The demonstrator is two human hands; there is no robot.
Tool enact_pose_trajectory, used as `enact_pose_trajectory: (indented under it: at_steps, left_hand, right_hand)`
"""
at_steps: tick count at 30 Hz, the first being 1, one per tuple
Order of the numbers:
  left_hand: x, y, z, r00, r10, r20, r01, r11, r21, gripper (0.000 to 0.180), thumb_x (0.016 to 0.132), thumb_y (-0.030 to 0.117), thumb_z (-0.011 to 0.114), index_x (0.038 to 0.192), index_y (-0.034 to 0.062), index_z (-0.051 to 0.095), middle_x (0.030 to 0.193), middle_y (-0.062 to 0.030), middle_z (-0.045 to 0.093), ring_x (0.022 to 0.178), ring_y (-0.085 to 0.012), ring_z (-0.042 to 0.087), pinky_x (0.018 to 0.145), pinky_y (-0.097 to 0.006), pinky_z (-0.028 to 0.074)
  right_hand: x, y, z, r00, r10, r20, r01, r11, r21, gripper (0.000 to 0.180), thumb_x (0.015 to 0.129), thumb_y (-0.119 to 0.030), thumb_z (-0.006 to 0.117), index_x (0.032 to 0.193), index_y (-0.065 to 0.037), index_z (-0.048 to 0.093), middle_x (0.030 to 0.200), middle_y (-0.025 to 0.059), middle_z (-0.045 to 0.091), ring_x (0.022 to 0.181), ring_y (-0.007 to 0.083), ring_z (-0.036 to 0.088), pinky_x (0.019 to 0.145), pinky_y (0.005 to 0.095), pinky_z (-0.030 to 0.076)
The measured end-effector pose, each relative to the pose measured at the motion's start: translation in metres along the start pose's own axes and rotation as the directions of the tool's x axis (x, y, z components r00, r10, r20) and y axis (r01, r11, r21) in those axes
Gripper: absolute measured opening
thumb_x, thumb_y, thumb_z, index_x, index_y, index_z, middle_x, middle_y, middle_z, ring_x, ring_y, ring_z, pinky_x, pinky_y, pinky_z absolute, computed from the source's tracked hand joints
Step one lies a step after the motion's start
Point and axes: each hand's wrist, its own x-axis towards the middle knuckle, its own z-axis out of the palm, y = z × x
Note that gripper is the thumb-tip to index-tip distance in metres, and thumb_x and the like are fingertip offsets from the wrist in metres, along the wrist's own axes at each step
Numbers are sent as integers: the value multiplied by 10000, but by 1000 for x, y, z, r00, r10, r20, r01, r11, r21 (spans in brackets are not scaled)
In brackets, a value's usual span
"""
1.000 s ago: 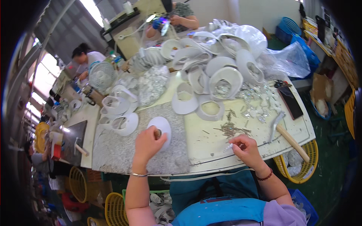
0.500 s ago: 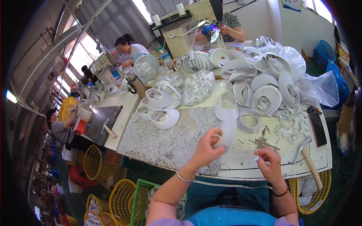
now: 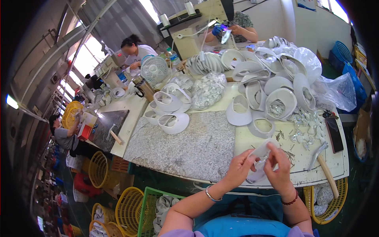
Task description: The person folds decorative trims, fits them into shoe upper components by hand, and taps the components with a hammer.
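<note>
Left hand [image 3: 238, 169] and right hand [image 3: 279, 168] pinch a white visor [image 3: 261, 150] between them, above the near edge of the table [image 3: 318, 173]; the wall poster's [image 3: 306, 4] print is unreadably small.

We count one left hand [image 3: 238, 168], one right hand [image 3: 278, 170] and one white visor [image 3: 260, 149] between them — plus one speckled grey slab [image 3: 181, 146], one dark phone [image 3: 334, 135], one fan [image 3: 154, 70], one green crate [image 3: 146, 211], two hammers [image 3: 328, 177] and two bracelets [image 3: 291, 198] — one per wrist.
</note>
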Motion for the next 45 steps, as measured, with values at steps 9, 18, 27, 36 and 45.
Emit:
enact_pose_trajectory:
  at_steps: [9, 18, 27, 36, 45]
  left_hand:
    - [6, 19, 0, 998, -35, 61, 44, 989, -141, 260, 939, 166, 437, 1100, 5, 561, 899, -50, 618, 734, -80, 543, 678, -223, 462]
    - [11, 8, 7, 1000, -13, 8, 14, 999, -44, 264, 966, 222, 415, 1068, 16, 545, 826, -27, 603, 617, -45, 506, 556, -184, 426]
    - [12, 3, 0, 993, 112, -37, -104, 979, 175, 190, 847, 58, 587, 1026, 14, 540, 936, -67, 601, 890, -125, 573, 779, -267, 457]
    - [1, 11, 11, 923, 383, -21, -305, 766, 565, 437, 826, -2, 511, 1255, -64, 457, 986, -190, 598, 877, -286, 604, 750, -337, 469]
    - [1, 13, 1, 747, 497, 441, -631, 324, 705, 424, 813, -19, 530, 1227, 64, 565, 1030, -192, 612, 863, -322, 603, 716, -366, 486]
  right_hand:
    - [0, -5, -3, 998, -55, -10, 55, 998, 35, 530, 686, 32, 624, 1202, 3, 507, 713, 81, 498, 583, 196, 509, 527, 308, 435]
    - [-7, 2, -12, 989, -127, 77, 133, 988, -74, 457, 704, 10, 624, 1154, -5, 543, 732, 84, 520, 605, 202, 543, 550, 314, 466]
    - [-12, 2, -30, 812, 256, 524, -485, 795, 363, 306, 787, -27, 599, 1092, -1, 595, 753, 27, 572, 635, 98, 555, 548, 281, 458]
    - [-4, 10, -8, 984, -174, -43, 173, 985, -22, 62, 786, -85, 620, 824, -38, 631, 779, 107, 566, 650, 267, 577, 555, 336, 467]
    - [-7, 25, -10, 937, 156, 312, -293, 839, 459, 118, 854, -114, 571, 919, -21, 600, 681, 21, 568, 628, 79, 534, 559, 252, 432]
